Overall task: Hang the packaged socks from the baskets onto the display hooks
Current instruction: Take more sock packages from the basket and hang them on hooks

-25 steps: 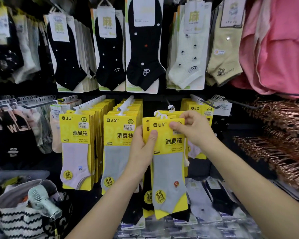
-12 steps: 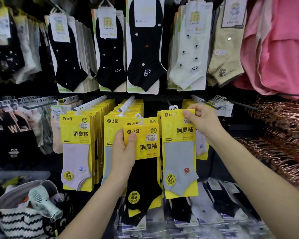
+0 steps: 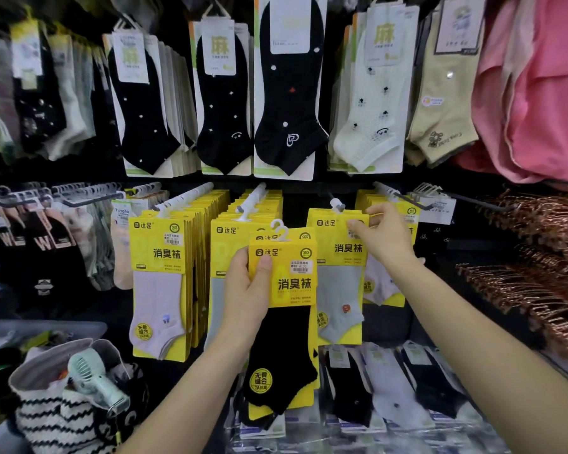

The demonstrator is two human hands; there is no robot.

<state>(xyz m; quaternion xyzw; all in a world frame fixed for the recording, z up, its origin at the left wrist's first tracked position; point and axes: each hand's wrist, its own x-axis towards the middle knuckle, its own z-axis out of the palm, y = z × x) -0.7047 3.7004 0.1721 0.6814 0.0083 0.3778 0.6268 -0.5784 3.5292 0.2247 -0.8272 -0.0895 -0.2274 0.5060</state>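
Observation:
My left hand [image 3: 248,290] grips a small stack of yellow-carded packs, the front one a black sock pack [image 3: 282,319], held in front of the middle rows. My right hand [image 3: 382,237] pinches the top right corner of a grey sock pack [image 3: 338,283] whose white hanger sits on a display hook [image 3: 336,204]. Full rows of the same yellow packs hang to the left [image 3: 159,280] and behind my left hand [image 3: 230,224].
Dotted black, cream and tan socks hang on the upper row [image 3: 289,86]. Pink garments [image 3: 538,93] and copper hangers [image 3: 538,257] are at right. A striped bag with a small fan [image 3: 92,385] sits lower left. Flat bagged socks [image 3: 391,388] lie below.
My right hand lifted the grey sock pack off the stack and up and right onto the hook. My left hand drew the remaining stack, black pack in front, slightly left and down.

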